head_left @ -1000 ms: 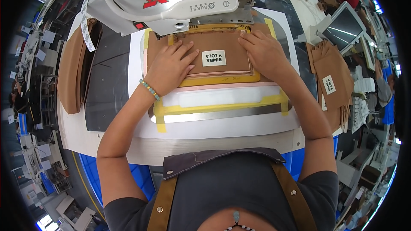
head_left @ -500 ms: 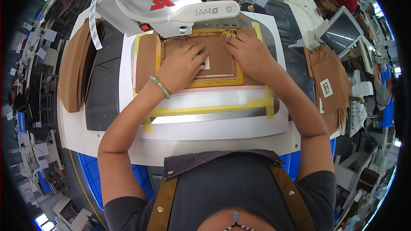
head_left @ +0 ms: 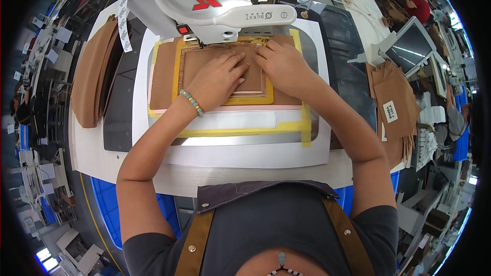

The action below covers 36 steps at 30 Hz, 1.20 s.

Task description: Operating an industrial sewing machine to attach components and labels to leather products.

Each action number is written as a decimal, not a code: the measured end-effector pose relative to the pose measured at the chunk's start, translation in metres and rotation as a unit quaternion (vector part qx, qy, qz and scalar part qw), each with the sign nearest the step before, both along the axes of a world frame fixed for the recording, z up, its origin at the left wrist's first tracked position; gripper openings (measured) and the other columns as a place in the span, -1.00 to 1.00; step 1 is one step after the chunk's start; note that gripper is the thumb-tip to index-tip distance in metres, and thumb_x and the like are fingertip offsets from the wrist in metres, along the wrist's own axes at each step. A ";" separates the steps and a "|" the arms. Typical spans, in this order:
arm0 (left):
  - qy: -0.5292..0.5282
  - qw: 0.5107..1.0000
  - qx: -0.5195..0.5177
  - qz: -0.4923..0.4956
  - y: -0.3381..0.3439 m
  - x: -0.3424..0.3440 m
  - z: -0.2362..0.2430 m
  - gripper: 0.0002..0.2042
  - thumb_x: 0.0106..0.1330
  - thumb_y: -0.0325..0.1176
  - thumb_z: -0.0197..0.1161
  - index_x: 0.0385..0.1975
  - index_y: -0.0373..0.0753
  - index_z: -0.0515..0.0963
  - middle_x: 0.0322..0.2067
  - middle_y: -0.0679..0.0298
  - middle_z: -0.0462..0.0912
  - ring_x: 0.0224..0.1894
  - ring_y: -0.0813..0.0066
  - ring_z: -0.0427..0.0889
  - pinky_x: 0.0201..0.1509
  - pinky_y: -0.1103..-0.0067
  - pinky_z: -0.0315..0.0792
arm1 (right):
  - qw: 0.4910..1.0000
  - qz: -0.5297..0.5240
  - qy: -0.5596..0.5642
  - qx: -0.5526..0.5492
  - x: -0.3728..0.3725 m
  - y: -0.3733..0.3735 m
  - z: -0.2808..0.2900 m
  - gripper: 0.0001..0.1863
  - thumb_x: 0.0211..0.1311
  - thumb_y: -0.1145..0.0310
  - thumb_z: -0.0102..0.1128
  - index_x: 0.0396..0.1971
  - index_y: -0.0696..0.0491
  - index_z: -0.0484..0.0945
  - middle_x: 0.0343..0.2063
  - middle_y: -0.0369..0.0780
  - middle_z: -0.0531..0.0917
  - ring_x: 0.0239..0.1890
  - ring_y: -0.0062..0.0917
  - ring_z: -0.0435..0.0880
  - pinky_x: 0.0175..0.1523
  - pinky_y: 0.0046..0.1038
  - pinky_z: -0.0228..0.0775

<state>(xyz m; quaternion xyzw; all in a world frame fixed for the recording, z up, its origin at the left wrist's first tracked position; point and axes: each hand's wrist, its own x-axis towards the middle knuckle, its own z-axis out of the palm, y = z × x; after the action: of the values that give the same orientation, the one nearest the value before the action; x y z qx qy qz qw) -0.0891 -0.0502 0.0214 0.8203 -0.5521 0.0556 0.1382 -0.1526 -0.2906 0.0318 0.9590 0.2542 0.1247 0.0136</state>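
Observation:
My left hand [head_left: 217, 77] rests flat on a brown fabric piece [head_left: 197, 66], fingers stretched out toward the middle. A yellow rectangular frame [head_left: 250, 100] surrounds this part of the fabric. At the frame's upper right corner, my right hand [head_left: 284, 66] lies with extended fingertips pressing on the inner edge and the cloth. Frame and fabric sit on a flat template plate [head_left: 240, 119] edged with yellow tape [head_left: 306, 122]. Just beyond my fingers stands the white sewing machine head [head_left: 204, 7], its lower end over the frame's far edge; the needle is hard to make out.
A stack of brown pieces [head_left: 94, 79] stands on the left of the table [head_left: 189, 183]. At the right are brown labelled pieces [head_left: 396, 107] and a tilted screen [head_left: 410, 46]. Blue bins [head_left: 110, 207] show below the table edge. Another person in red [head_left: 420, 7] is at far right.
The plate, with frame and fabric, has slid left under the machine head, and my right hand has moved left with it. The white label beside my left fingers is now hidden.

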 end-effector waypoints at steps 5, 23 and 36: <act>0.021 1.000 -0.011 0.015 0.008 0.000 0.002 -0.63 0.49 -0.36 0.26 0.24 -0.31 0.58 0.31 0.02 0.54 0.41 0.00 0.47 0.47 0.26 0.40 | 0.999 0.019 -0.026 0.017 0.010 0.012 -0.003 -0.71 0.16 0.39 0.29 -0.10 0.09 0.72 0.00 -0.26 0.74 0.05 -0.40 0.64 0.02 -0.36 0.56; 0.000 0.998 -0.018 0.059 0.043 0.013 -0.003 -0.58 0.46 -0.40 0.26 0.30 -0.27 0.55 0.38 0.12 0.52 0.42 0.04 0.46 0.51 0.23 0.36 | 0.996 0.048 -0.055 0.047 0.010 0.041 -0.010 -0.61 0.38 0.16 0.32 0.05 0.11 0.70 0.08 -0.27 0.74 0.10 -0.41 0.62 0.11 -0.33 0.54; 0.173 0.983 -0.050 0.020 0.100 -0.007 0.025 -0.58 0.38 -0.43 0.35 0.25 -0.24 0.64 0.40 0.17 0.55 0.52 0.06 0.40 0.54 0.23 0.34 | 0.980 0.115 0.031 0.158 -0.010 0.037 0.003 -0.59 0.34 0.38 0.25 0.17 0.10 0.65 0.12 -0.22 0.71 0.17 -0.36 0.62 0.22 -0.32 0.51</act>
<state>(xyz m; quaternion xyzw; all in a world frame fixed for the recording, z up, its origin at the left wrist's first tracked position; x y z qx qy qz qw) -0.0956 0.0500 0.0466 0.8204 -0.5001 -0.0572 0.2714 -0.1623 -0.2538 0.0344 0.9168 0.3403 0.1339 -0.1603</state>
